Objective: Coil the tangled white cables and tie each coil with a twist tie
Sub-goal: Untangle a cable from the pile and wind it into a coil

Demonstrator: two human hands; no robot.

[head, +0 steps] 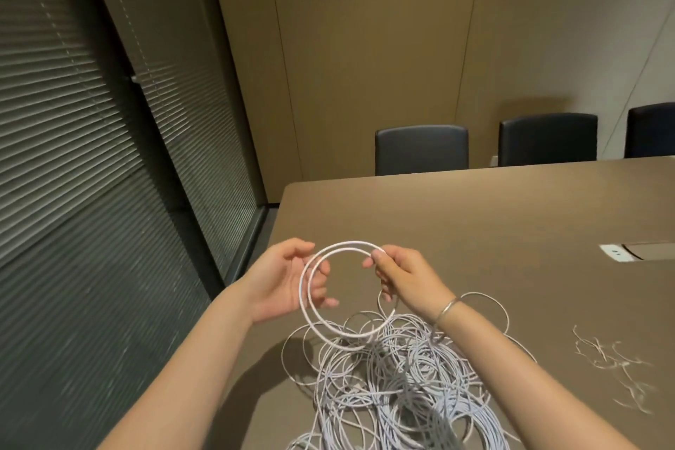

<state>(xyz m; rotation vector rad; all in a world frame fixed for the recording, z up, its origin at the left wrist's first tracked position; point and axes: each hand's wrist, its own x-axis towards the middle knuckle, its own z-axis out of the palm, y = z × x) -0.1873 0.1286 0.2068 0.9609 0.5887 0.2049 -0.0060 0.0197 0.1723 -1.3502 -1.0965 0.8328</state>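
A round coil of white cable (310, 303), about two loops wide, is held up above the brown table (475, 215). My left hand (285, 281) holds its left side, with the loops running across the curled fingers. My right hand (401, 276) pinches the coil's upper right between thumb and fingers. The cable trails from the coil down into a big tangled heap of white cables (394, 384) on the table below my hands. A scatter of thin white twist ties (613, 365) lies on the table to the right.
Three dark chairs (422, 148) stand along the table's far edge. A cable port hatch (643, 251) is set into the tabletop at the right. Slatted blinds (91, 157) run along the left, close to the table's left edge.
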